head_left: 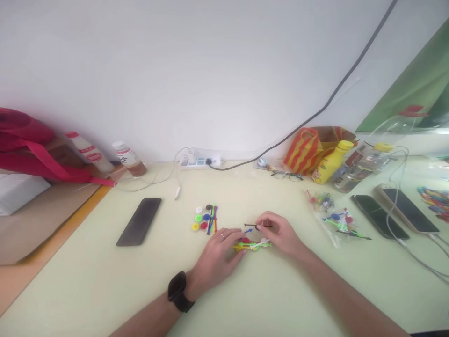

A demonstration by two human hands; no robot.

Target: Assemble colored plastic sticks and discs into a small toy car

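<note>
**Little discs and arrows: one group laid out, one heap under the hands**

So here's where this stands, going by how it all lies on the table (280, 295). Left of the hands there's a tidy patch: six discs in two columns, white (199, 210), black (209, 207), green (198, 218), blue (206, 217), yellow (195, 227) and red (204, 226), with a bunch of coloured arrows (212, 220) lined up right beside them. I'd call that part done, or at least in order.

The middle's messier. The right hand (266, 227) has a black arrow (249, 225) pinched between thumb and fingers, held just above the other bits. Might be a dark disc at the fingertips too, too small to tell. The left hand (233, 241) is curled at the edge of the loose heap (247, 245), near a blue arrow (249, 230); can't tell if it's actually gripping that.

That heap has yellow, green, white and red pieces overlapping, so I'd judge it the unfinished bit. Over to the right, a clear bag (333, 239) has more pieces in or on it, so there's spare stock untouched by either hand.
</note>
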